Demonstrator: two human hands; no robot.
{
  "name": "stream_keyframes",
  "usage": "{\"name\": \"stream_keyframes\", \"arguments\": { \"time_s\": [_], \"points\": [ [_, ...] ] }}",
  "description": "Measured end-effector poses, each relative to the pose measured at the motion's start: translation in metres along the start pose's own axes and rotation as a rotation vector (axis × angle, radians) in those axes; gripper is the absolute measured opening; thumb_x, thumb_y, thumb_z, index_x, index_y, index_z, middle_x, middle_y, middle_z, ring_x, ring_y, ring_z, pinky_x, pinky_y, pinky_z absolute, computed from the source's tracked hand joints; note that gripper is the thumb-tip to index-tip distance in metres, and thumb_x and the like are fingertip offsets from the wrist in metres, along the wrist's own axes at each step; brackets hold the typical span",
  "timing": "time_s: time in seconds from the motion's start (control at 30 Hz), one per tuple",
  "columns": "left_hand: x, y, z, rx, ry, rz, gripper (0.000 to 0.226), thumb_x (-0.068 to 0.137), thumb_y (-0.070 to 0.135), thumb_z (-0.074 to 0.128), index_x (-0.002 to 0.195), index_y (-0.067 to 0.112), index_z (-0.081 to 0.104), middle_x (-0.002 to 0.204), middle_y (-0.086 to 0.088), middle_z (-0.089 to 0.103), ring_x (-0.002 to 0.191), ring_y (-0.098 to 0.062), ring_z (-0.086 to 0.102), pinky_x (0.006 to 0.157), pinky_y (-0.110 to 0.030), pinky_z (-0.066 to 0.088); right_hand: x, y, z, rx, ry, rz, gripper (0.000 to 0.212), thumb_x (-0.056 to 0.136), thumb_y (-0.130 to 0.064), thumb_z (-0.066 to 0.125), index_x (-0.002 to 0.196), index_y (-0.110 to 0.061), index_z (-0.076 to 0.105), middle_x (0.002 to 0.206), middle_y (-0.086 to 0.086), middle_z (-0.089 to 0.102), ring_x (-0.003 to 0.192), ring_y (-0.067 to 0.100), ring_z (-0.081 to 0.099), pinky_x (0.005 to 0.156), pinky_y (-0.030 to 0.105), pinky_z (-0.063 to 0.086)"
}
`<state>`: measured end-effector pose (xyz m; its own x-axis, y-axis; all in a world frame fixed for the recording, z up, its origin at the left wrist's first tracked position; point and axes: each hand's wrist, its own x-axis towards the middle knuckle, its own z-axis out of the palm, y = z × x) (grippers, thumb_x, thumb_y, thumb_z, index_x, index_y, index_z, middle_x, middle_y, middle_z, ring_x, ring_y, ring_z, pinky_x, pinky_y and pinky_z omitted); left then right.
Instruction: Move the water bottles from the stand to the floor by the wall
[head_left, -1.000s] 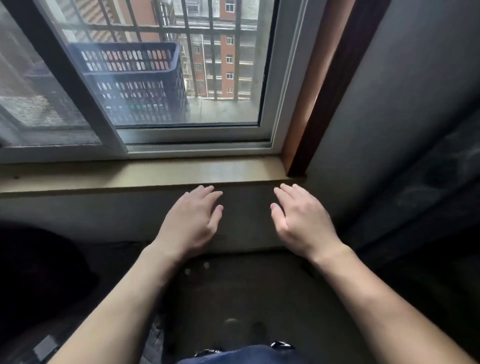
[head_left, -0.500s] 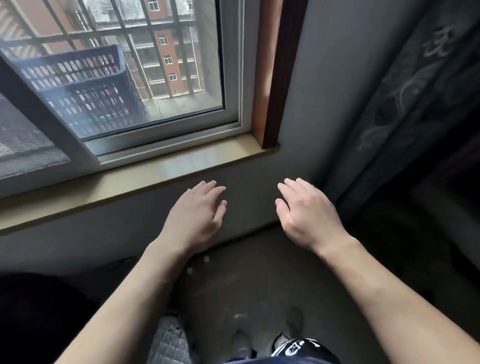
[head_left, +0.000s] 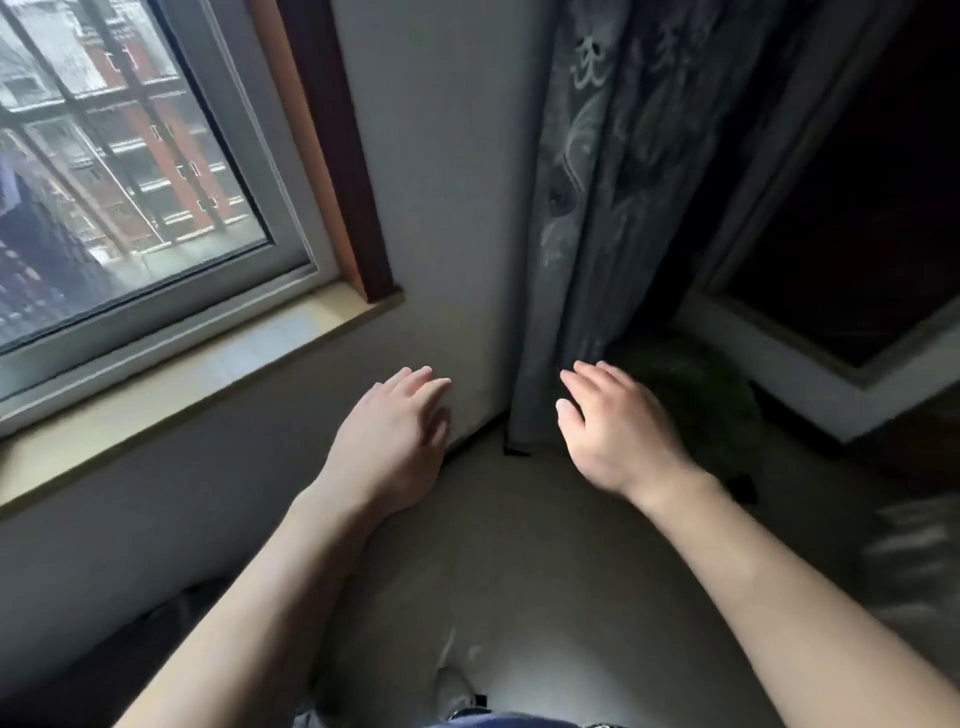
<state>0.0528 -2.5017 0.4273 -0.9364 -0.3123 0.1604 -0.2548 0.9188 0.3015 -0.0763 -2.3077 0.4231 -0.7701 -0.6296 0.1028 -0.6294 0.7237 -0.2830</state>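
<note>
Here we hold both arms out in front of us, palms down, above the floor (head_left: 545, 545). Our left hand (head_left: 395, 441) is relaxed and empty, its fingers close together and only slightly bent. Our right hand (head_left: 618, 431) is loose and empty too, fingers nearly straight and a little spread, the thumb pointing toward the left hand. The two hands are apart, with bare floor and the room's corner showing between them.

Just beyond the left hand's fingertips rises the pale wall (head_left: 441, 182), which meets the floor at a dark line. Beyond the right hand's fingertips hangs a grey patterned curtain (head_left: 613, 182), its hem reaching the floor just past the gap between the hands. To the right of the right hand, partly hidden behind it, sits a dark green rounded thing (head_left: 711, 410), too blurred for us to name. Farther right is a white frame (head_left: 779, 374) around a dark opening.

To the left of the left hand runs a tan sill (head_left: 208, 374), with the window (head_left: 130, 182) above it and brown wooden trim (head_left: 332, 156) on the side nearer that hand. Below the hands, close to our body, a light shoe (head_left: 452, 686) shows on the floor.

Where the water bottles are, we cannot tell from this view.
</note>
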Motion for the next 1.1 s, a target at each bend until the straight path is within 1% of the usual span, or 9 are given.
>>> {"name": "stream_keyframes", "arguments": {
  "time_s": [0.2,0.33,0.4,0.47,0.57,0.7,0.83,0.93,1.1],
  "points": [
    [0.02,0.088,0.033,-0.008,-0.059,0.088,0.035,0.089,0.03,0.037,0.107,0.014,0.062,0.111,-0.004,0.063,0.109,-0.024,0.054,0.09,-0.04,0.048,-0.04,0.087,-0.028,0.01,0.014,0.077,0.052,0.09,-0.032,0.037,0.127,-0.004,0.059,0.134,0.015,0.058,0.128,0.036,0.048,0.109,0.046,0.037],
    [0.024,0.153,0.056,-0.057,-0.051,0.113,0.03,0.091,0.023,0.046,0.116,0.016,0.061,0.121,-0.002,0.06,0.117,-0.02,0.048,0.099,-0.037,0.044,-0.066,0.153,-0.04,0.012,-0.008,0.118,0.059,0.093,-0.039,0.028,0.132,-0.006,0.056,0.139,0.013,0.054,0.133,0.031,0.044,0.113,0.045,0.033],
    [0.025,0.184,0.068,-0.074,-0.046,0.114,0.027,0.092,0.021,0.049,0.116,0.015,0.061,0.122,-0.002,0.06,0.117,-0.017,0.046,0.097,-0.034,0.042,-0.079,0.182,-0.049,0.019,-0.006,0.124,0.065,0.091,-0.044,0.022,0.134,-0.007,0.054,0.141,0.013,0.052,0.135,0.03,0.041,0.115,0.043,0.03],
    [0.028,0.214,0.082,-0.088,-0.06,0.11,0.024,0.092,0.021,0.05,0.111,0.012,0.062,0.119,-0.004,0.06,0.113,-0.013,0.042,0.093,-0.03,0.04,-0.096,0.209,-0.061,0.018,-0.011,0.146,0.06,0.094,-0.042,0.026,0.138,-0.009,0.05,0.145,0.01,0.047,0.139,0.027,0.036,0.117,0.04,0.026],
    [0.032,0.261,0.101,-0.094,-0.124,0.169,0.038,0.091,0.033,0.037,0.109,0.011,0.062,0.118,-0.004,0.06,0.114,-0.017,0.048,0.094,-0.031,0.041,-0.123,0.25,-0.082,0.005,-0.012,0.181,0.049,0.1,-0.034,0.037,0.143,-0.012,0.044,0.15,0.007,0.041,0.142,0.024,0.029,0.118,0.033,0.019],
    [0.045,0.316,0.123,-0.119,-0.194,0.269,0.047,0.092,0.04,0.029,0.117,0.014,0.059,0.125,-0.001,0.059,0.12,-0.022,0.052,0.097,-0.038,0.046,-0.157,0.3,-0.109,-0.023,-0.046,0.27,0.05,0.101,-0.038,0.032,0.147,-0.017,0.036,0.155,0.0,0.034,0.145,0.02,0.023,0.116,0.034,0.019],
    [0.062,0.37,0.138,-0.137,-0.216,0.358,0.041,0.093,0.032,0.039,0.124,0.014,0.059,0.128,-0.001,0.059,0.122,-0.024,0.053,0.099,-0.039,0.046,-0.185,0.342,-0.132,-0.048,-0.022,0.33,0.052,0.1,-0.038,0.031,0.145,-0.014,0.039,0.153,0.004,0.036,0.143,0.023,0.026,0.116,0.035,0.022],
    [0.074,0.409,0.149,-0.128,-0.231,0.398,0.051,0.094,0.037,0.034,0.135,0.014,0.053,0.14,-0.003,0.053,0.132,-0.021,0.045,0.108,-0.039,0.039,-0.202,0.37,-0.142,-0.06,0.01,0.383,0.049,0.1,-0.034,0.037,0.144,-0.012,0.041,0.151,0.006,0.039,0.141,0.024,0.03,0.114,0.034,0.023],
    [0.098,0.465,0.179,-0.13,-0.265,0.495,0.052,0.094,0.037,0.032,0.137,0.014,0.052,0.142,-0.003,0.051,0.132,-0.021,0.044,0.11,-0.036,0.036,-0.223,0.421,-0.151,-0.084,0.016,0.484,0.047,0.1,-0.031,0.037,0.14,-0.009,0.045,0.145,0.009,0.046,0.135,0.025,0.038,0.111,0.034,0.027]
  ]
}}
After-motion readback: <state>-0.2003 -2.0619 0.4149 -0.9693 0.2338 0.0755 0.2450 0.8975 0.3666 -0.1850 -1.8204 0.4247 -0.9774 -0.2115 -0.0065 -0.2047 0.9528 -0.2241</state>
